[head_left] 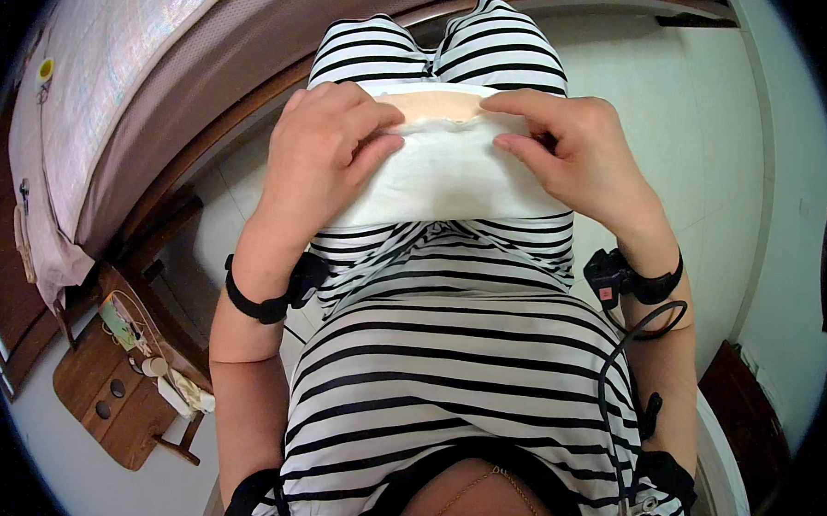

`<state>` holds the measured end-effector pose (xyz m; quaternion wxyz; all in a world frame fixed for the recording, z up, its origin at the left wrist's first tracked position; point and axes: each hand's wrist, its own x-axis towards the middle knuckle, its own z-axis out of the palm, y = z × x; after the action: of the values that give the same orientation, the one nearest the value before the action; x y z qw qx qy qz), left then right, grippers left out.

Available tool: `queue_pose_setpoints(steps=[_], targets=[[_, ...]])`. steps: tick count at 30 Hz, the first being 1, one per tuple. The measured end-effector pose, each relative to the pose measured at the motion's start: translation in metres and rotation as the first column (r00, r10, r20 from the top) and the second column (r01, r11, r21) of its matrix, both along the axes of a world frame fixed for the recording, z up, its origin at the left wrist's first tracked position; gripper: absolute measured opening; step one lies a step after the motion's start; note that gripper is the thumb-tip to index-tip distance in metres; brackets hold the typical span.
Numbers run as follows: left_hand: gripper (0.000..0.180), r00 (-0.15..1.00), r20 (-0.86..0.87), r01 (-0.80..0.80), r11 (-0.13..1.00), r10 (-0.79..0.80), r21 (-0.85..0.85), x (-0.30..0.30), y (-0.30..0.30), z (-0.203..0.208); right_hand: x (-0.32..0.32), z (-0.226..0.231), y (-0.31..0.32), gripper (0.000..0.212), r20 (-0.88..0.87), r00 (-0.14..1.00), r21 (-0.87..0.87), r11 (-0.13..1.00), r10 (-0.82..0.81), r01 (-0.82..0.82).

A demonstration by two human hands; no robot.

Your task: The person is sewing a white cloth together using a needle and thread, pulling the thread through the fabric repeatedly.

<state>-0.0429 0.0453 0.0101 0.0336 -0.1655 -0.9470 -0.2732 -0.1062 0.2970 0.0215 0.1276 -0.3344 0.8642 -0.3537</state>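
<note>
A white cloth [449, 181] lies across my lap. Along its far side shows a beige strip [434, 105], bordered by a white edge and by a slightly uneven fold of the cloth. My left hand [331, 144] grips the cloth at the strip's left end, fingers curled, thumb and index fingertip close together. At the right end, my right hand [575, 154] holds the cloth, its index fingertip on the strip's corner and its thumb lower down on the white fabric. The other fingers of my right hand are mostly hidden.
Striped clothing [456, 343] covers my lap and torso. A bed [163, 72] with a wooden frame stands ahead and to the left. A wooden stool [112, 392] with small items is at lower left. A black cable [611, 386] hangs along my right arm. Pale floor tiles [677, 131] lie to the right.
</note>
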Motion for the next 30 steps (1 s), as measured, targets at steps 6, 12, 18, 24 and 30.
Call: queue_pose_setpoints(steps=[6, 12, 18, 24, 30], targets=[[0.015, 0.982, -0.176, 0.058, 0.998, -0.062, -0.027, 0.012, 0.000, -0.008, 0.006, -0.011, -0.011, 0.015, -0.198, 0.980, 0.092, 0.996, 0.026, -0.008], [0.016, 0.968, -0.233, 0.091, 0.996, -0.091, -0.014, 0.017, -0.001, -0.013, 0.010, -0.018, -0.007, 0.006, -0.284, 0.957, 0.097, 0.995, 0.059, -0.032], [0.018, 0.979, -0.192, 0.065, 0.997, -0.070, -0.030, 0.013, 0.003, -0.013, 0.010, -0.016, -0.008, 0.009, -0.261, 0.965, 0.130, 0.991, 0.038, -0.004], [0.017, 0.978, -0.200, 0.058, 0.998, -0.062, -0.027, 0.008, 0.006, -0.017, 0.009, -0.016, -0.007, 0.015, -0.261, 0.965, 0.167, 0.985, 0.010, 0.034], [0.013, 0.983, -0.181, 0.019, 0.999, -0.025, -0.037, -0.001, 0.013, -0.016, 0.009, -0.023, -0.008, 0.012, -0.278, 0.960, 0.091, 0.993, -0.045, 0.073]])
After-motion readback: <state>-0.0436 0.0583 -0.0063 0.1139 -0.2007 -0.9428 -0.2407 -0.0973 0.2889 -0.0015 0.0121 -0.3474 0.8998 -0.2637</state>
